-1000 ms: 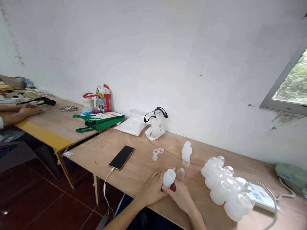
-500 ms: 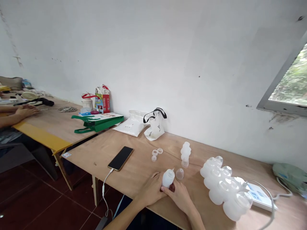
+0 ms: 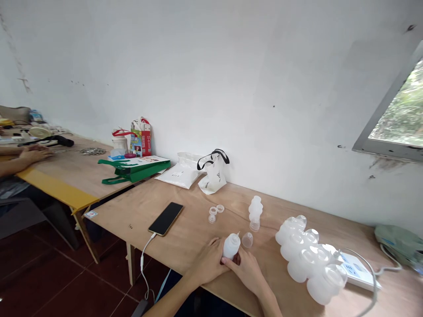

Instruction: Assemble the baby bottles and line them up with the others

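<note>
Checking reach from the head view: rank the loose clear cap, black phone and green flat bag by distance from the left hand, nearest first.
1. Loose clear cap, just right of the left hand.
2. Black phone, to its left.
3. Green flat bag, far left, on the next table.

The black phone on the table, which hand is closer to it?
Left. The left hand lies just right of the phone; the right hand sits farther right, past the small bottle.

Two bare forearms, no sleeves, hands (image 3: 228, 264) without rings or gloves

Phone (image 3: 165, 218) charging – green bag (image 3: 135, 168), white pouches (image 3: 181, 172) (by wall).
</note>
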Demonstrator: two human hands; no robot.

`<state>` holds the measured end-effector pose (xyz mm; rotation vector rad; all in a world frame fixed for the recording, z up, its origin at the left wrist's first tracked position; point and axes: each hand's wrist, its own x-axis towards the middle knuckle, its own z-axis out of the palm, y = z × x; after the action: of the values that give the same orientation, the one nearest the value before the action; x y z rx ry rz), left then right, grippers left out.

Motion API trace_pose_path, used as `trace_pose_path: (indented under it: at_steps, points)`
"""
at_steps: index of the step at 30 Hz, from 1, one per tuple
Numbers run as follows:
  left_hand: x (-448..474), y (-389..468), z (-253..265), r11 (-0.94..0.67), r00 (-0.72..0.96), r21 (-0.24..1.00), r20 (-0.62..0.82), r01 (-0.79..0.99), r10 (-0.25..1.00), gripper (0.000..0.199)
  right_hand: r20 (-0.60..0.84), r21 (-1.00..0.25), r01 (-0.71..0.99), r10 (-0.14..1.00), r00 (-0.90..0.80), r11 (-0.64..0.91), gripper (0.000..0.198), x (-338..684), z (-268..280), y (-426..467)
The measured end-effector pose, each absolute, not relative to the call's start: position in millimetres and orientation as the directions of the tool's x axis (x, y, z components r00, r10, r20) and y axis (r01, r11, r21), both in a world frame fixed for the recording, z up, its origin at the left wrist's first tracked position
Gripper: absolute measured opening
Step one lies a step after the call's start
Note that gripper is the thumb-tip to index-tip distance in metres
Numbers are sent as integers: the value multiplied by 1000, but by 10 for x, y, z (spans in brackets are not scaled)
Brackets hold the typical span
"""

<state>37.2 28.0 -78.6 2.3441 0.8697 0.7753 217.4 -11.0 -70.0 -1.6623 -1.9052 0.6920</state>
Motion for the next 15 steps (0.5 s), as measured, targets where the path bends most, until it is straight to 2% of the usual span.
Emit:
trace_pose_path:
  at_steps: [15]
  points:
    - [375, 284, -774, -659, 638, 636, 321, 403, 700, 65, 44, -671, 732, 992, -118, 117, 32, 2168, -671, -121]
